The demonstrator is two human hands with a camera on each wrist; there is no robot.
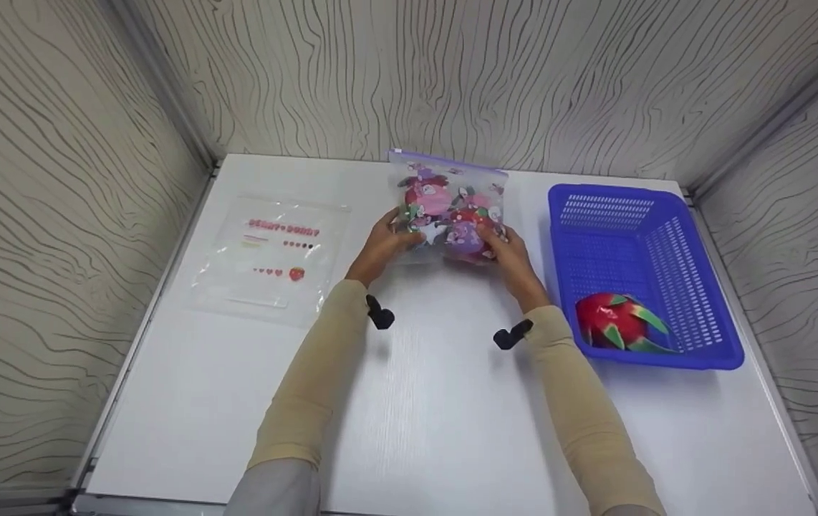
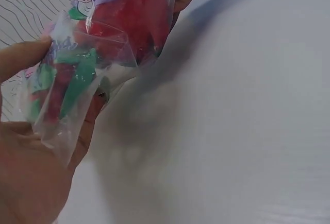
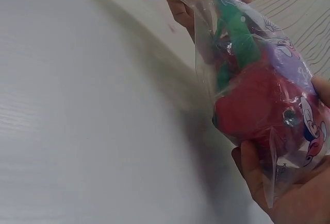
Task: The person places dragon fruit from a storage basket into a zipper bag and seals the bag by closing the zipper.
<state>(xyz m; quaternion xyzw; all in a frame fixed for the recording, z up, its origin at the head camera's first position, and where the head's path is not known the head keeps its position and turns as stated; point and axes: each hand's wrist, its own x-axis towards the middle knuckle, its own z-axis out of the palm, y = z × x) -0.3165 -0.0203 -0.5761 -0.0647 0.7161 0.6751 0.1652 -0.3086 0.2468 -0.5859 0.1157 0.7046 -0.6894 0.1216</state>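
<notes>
Both hands hold a clear printed zip bag (image 1: pixel 452 185) by its lower sides, near the back of the table. Its purple zip edge is at the top and looks closed, with the slider at the left end. Inside are red dragon fruits with green leaf tips, partly hidden by the pink and purple print. My left hand (image 1: pixel 382 247) grips the left side, thumb on the front. At the right side, my right hand (image 1: pixel 511 261) grips around a red dragon fruit (image 3: pixel 250 103) through the plastic. The left wrist view shows the bag's bottom (image 2: pixel 77 85) lifted off the table.
A blue plastic basket (image 1: pixel 699 279) stands on the right, with one dragon fruit (image 1: pixel 604 319) in its near left corner. A flat clear bag (image 1: pixel 266 254) with red and pink print lies on the left. Wood-grain panels (image 1: pixel 409 79) enclose the white table (image 1: pixel 438 401).
</notes>
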